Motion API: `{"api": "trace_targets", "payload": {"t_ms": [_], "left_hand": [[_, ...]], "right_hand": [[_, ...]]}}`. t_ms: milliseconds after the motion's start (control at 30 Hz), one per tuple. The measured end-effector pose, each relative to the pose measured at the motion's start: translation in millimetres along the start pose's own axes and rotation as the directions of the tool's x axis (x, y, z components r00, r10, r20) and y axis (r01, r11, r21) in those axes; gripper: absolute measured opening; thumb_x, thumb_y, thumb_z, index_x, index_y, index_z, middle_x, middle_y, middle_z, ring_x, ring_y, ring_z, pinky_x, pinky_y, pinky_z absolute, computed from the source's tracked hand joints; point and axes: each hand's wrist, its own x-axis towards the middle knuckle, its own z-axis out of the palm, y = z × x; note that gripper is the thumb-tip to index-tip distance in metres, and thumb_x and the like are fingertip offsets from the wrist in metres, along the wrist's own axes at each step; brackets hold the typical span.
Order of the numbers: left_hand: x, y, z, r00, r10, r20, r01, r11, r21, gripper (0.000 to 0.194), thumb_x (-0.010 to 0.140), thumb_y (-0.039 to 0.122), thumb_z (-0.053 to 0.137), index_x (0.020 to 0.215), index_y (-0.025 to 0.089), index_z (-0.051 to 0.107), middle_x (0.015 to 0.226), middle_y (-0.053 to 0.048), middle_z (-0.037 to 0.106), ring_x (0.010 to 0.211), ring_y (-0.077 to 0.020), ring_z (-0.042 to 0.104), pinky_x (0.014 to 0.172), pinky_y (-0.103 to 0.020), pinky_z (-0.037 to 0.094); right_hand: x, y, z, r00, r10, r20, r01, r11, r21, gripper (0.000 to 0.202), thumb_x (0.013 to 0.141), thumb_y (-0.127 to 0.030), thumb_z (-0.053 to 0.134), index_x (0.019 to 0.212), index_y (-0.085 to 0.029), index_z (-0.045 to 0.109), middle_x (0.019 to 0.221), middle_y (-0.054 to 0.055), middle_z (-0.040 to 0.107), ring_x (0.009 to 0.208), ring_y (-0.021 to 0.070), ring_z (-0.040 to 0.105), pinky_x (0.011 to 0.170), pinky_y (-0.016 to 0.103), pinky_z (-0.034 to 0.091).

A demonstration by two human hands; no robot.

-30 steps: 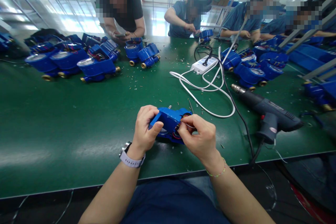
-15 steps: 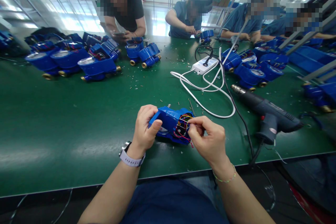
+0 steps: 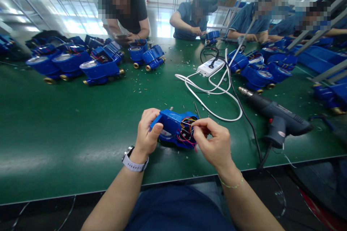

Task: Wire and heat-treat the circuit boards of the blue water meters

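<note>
A blue water meter (image 3: pixel 171 120) lies on the green table close in front of me, its open compartment facing right. My left hand (image 3: pixel 146 134) is closed around the meter's left end, thumb on the near side. Red, yellow, white and dark wires (image 3: pixel 185 138) fill the compartment, some looping over its near edge. At that opening my right hand (image 3: pixel 214 140) has thumb and index finger pinched on a thin wire; the fingertips hide where it ends. Just behind the meter lies a thin metal rod (image 3: pixel 196 109).
A heat gun (image 3: pixel 276 115) lies to the right, its black cord running to the table edge. Behind it are a white power strip (image 3: pixel 210 67) and looped white cable (image 3: pixel 202 106). Several blue meters (image 3: pixel 101 70) stand at left and right. Co-workers (image 3: pixel 189 18) sit across the table (image 3: pixel 67 126).
My hands and the meter have shifted very slightly left in the picture. The right-hand pinch stays at the wires, and the left hand keeps its hold.
</note>
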Motion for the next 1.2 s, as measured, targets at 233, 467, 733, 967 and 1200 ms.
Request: {"api": "trace_targets", "payload": {"t_ms": [233, 467, 733, 967, 1200], "left_hand": [[1.4, -1.8, -0.4, 0.993, 0.114, 0.028, -0.114, 0.993, -0.010, 0.054, 0.089, 0.070, 0.041, 0.095, 0.020, 0.062, 0.093, -0.007, 0.059, 0.091, -0.0244, 0.055, 0.080, -0.041, 0.046], [-6.2, 1.2, -15.7, 0.960, 0.241, 0.142, -0.260, 0.956, 0.134, 0.023, 0.094, 0.032, 0.052, 0.112, 0.021, 0.059, 0.105, -0.008, 0.059, 0.100, -0.0231, 0.058, 0.089, -0.041, 0.049], [-33.5, 4.0, -30.0, 0.952, 0.219, 0.215, -0.268, 0.935, 0.234, 0.053, 0.077, 0.046, 0.076, 0.119, 0.025, 0.053, 0.114, -0.009, 0.061, 0.104, -0.0257, 0.061, 0.086, -0.041, 0.054], [-59.5, 8.6, -19.9, 0.976, -0.024, 0.218, 0.030, 0.999, -0.025, 0.082, 0.064, 0.081, 0.060, 0.119, 0.022, 0.053, 0.127, -0.016, 0.057, 0.119, -0.0326, 0.057, 0.095, -0.047, 0.050], [-66.2, 16.7, -19.4, 0.984, -0.048, 0.173, 0.060, 0.996, -0.066, 0.030, 0.094, 0.047, 0.051, 0.108, 0.021, 0.057, 0.126, -0.013, 0.057, 0.119, -0.0291, 0.055, 0.095, -0.046, 0.048]], "right_hand": [[-3.2, 1.0, -13.6, 0.956, 0.227, 0.185, -0.263, 0.943, 0.202, 0.018, 0.084, -0.025, 0.058, 0.078, -0.015, 0.072, 0.061, 0.001, 0.063, 0.050, 0.0112, 0.052, 0.044, 0.020, 0.038], [-12.5, 3.9, -12.1, 0.810, 0.403, 0.425, -0.564, 0.732, 0.381, 0.022, 0.078, -0.035, 0.065, 0.074, -0.014, 0.071, 0.044, -0.005, 0.045, 0.038, 0.0074, 0.035, 0.038, 0.020, 0.025], [-30.4, 10.7, -1.8, 0.798, 0.417, 0.435, -0.581, 0.724, 0.372, 0.017, 0.073, -0.028, 0.064, 0.074, -0.017, 0.076, 0.067, 0.005, 0.065, 0.061, 0.0145, 0.054, 0.047, 0.022, 0.034], [-33.8, 1.9, -3.9, 0.894, 0.286, 0.346, -0.401, 0.855, 0.330, 0.016, 0.077, -0.022, 0.063, 0.078, -0.016, 0.078, 0.060, 0.000, 0.057, 0.051, 0.0095, 0.043, 0.048, 0.022, 0.034], [-36.0, -6.7, -6.8, 0.788, 0.400, 0.468, -0.583, 0.728, 0.360, 0.020, 0.080, -0.028, 0.058, 0.080, -0.014, 0.073, 0.061, 0.001, 0.061, 0.042, 0.0080, 0.044, 0.039, 0.019, 0.032]]}}
